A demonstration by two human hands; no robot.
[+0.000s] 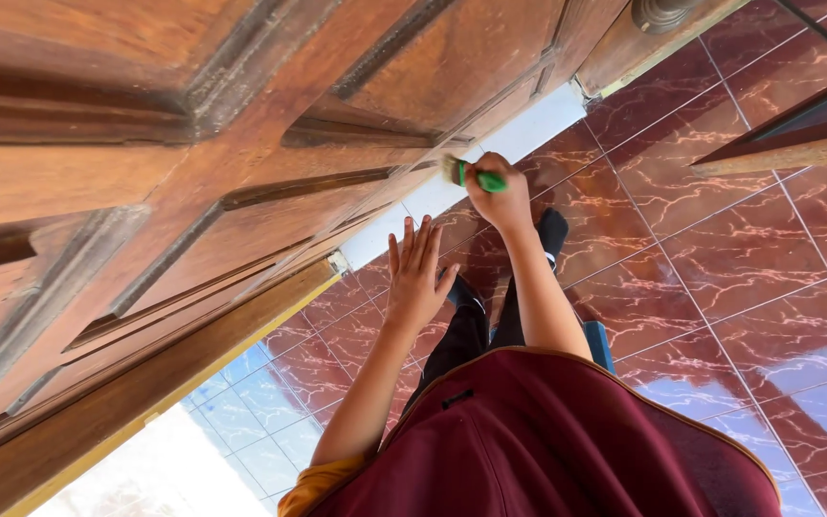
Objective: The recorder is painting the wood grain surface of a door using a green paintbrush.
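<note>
Brush (471, 174) inside right hand (502, 199) fingers

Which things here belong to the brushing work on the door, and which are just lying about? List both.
In use:
- green-handled paintbrush, gripped in the right hand, bristles at the door
- panelled brown wooden door
- left hand, open, fingers spread near the door's lower edge

Just there:
- glossy red marbled floor tiles
- blue object behind the legs, mostly hidden
- dark wooden frame piece at right

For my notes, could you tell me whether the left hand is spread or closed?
Spread: the left hand shows fingers extended and apart near the wooden door.
</note>
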